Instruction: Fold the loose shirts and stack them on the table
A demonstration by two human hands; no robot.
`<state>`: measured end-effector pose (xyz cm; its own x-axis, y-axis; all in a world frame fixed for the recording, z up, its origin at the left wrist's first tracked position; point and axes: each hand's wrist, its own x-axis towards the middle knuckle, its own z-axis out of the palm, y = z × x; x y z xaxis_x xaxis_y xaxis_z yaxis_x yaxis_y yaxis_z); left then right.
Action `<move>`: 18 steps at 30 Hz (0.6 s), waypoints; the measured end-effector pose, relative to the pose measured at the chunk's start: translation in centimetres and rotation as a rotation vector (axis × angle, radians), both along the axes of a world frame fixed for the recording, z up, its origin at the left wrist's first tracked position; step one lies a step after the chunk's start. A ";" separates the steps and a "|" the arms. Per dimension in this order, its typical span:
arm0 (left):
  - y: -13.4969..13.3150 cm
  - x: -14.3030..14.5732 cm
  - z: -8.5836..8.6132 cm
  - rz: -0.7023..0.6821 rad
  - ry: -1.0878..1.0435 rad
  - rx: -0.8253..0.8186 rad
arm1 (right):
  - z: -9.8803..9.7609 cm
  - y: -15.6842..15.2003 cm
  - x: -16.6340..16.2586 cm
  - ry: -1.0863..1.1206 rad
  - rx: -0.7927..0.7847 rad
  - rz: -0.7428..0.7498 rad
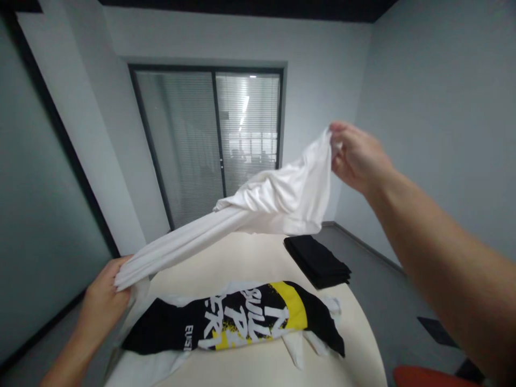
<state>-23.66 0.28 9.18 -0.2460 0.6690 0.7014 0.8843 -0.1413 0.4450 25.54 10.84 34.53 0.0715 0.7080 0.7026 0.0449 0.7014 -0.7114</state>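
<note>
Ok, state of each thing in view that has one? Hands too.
Left hand: closed on the white cloth's lower end.
Right hand: pinching its raised end.
White cloth: held up aslant, wrinkled, bunched narrow toward the left hand.
Printed cloth: lying on the table, lettering up, white fabric showing at its edges.
Black cloth: folded in layers, lying flat.
Blinds: lowered.

We see a plain white cloth (282,196) at the dial's centre. Towards six o'clock, the printed cloth (242,320) is black, with a yellow band, yellow speckles and white lettering. We find solid black on the folded pile (316,260) between four and five o'clock, pale cream on the bench (250,258), grey on the floor (374,279), and fine horizontal stripes on the blinds (185,156) towards ten o'clock.
</note>
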 end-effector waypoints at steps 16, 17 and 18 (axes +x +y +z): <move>-1.7 -0.1 -17.0 -0.271 0.460 -0.203 | -34.8 2.4 10.2 -0.763 -0.746 -0.038; -1.6 1.2 -16.6 -0.264 0.458 -0.191 | -34.7 3.8 10.8 -0.747 -0.717 -0.196; -1.4 2.7 -16.4 -0.265 0.453 -0.194 | -34.7 5.2 11.3 -0.741 -0.688 -0.348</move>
<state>-21.00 -1.14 -7.19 0.2455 0.7944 0.5555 0.9385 -0.3383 0.0691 36.86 16.08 -0.18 0.0649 0.9917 0.1111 0.7489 0.0252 -0.6622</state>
